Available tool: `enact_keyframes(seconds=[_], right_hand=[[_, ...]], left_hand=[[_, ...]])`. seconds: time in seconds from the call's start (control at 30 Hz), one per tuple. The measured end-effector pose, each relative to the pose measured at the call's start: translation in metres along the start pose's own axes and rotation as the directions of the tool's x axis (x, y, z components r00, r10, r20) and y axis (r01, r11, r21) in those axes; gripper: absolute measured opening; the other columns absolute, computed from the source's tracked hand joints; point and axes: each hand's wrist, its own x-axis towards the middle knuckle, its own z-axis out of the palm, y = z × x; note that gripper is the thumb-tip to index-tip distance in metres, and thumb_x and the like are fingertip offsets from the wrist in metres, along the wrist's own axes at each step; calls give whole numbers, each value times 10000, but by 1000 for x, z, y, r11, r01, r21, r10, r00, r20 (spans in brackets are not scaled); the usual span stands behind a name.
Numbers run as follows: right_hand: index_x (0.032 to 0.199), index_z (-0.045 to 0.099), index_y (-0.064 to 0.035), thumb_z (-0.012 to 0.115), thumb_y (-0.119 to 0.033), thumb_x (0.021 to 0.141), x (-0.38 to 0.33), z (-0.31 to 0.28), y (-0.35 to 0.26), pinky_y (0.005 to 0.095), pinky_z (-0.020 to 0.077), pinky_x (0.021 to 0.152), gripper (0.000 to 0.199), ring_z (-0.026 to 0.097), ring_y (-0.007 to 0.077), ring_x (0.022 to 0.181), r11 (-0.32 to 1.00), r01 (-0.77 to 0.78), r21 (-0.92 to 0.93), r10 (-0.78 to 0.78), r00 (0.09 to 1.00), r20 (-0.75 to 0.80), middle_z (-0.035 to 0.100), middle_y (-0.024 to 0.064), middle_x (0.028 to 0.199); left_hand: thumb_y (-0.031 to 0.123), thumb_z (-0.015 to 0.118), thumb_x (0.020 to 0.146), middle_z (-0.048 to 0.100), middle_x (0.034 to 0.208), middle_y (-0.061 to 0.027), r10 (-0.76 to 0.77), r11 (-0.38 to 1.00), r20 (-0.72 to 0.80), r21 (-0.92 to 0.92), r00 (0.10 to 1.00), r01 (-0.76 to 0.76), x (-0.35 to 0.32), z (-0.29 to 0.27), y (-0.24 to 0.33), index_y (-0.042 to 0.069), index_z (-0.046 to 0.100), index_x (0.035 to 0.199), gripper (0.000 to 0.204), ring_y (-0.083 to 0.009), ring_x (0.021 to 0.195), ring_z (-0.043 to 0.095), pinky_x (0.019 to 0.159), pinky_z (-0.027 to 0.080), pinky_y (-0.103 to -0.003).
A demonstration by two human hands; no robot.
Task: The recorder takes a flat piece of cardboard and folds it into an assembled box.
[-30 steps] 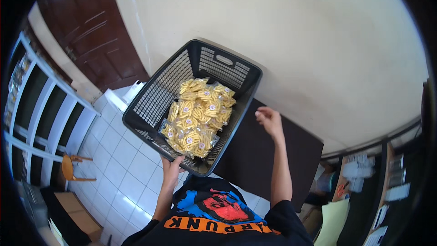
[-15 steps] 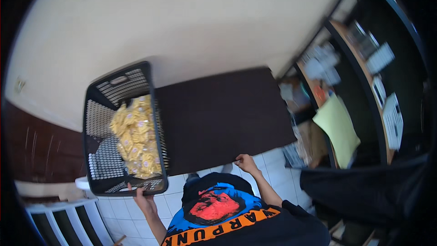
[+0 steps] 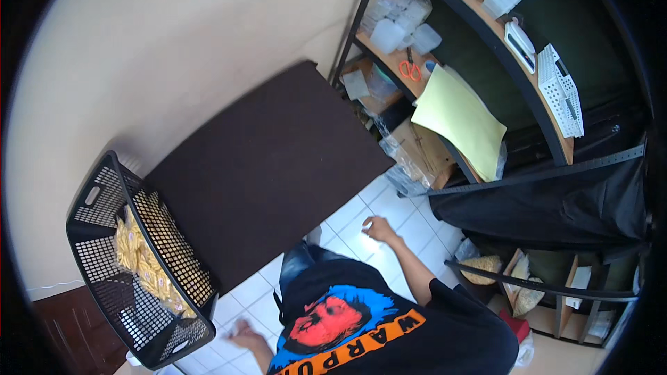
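From my end of the link, I have the black mesh basket [image 3: 174, 243] at the desk's left edge, its long side running along that edge and its near end reaching past the near left corner. I can't tell how much of its base the desk [image 3: 271, 167] bears. Inside it, clear packets of yellow snacks [image 3: 142, 257] lie heaped against the wall on the desk side.

My left hand [image 3: 247, 337] is motion-blurred, just beside the basket's near end; its fingers look spread, with nothing visible in them. My right hand [image 3: 377, 230] hangs over the white tiled floor [image 3: 344, 226], off the desk's near right corner, fingers loosely curled, the gap to the thumb narrow, nothing visible in it.

Past the desk's right edge, orange-handled scissors [image 3: 410, 71] and pale yellow sheets [image 3: 458, 121] lie on a wooden shelf, the sheets overhanging its edge.
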Motion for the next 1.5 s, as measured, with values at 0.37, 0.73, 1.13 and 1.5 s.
enact_keyframes(seconds=[0.37,0.73,1.13,1.5], right_hand=[[1031,725,7,755,-157,843,14,-48,113,319,580,634,252,727,168,650,913,-386,131,366,918,152,743,117,733],[1106,675,-25,688,-134,928,221,-150,456,341,589,584,209,692,240,684,162,-343,925,578,793,192,701,166,900],[1428,398,-182,744,-532,870,375,-169,755,603,435,1035,744,455,377,1305,-297,-50,954,667,704,244,374,121,1477],[1447,415,-240,943,-446,670,425,-119,759,561,419,898,961,364,381,1269,-316,-161,935,804,477,354,327,143,1463]], left_hand=[[181,557,1027,690,953,-235,-645,583,532,807,549,-97,-110,119,-126,-25,548,1140,235,-319,775,737,629,643,-405],[268,649,1004,695,820,-194,-617,360,322,927,718,-107,-208,114,-450,-4,571,990,283,-259,677,715,552,621,-388],[672,910,570,253,1592,-313,-930,148,215,961,298,-232,-456,340,-933,-105,34,1558,1531,-356,1490,300,1239,261,-377],[423,961,658,536,1418,-212,-909,408,366,878,199,250,-424,357,-1079,-23,160,1582,1302,-292,1269,558,987,517,-388]])
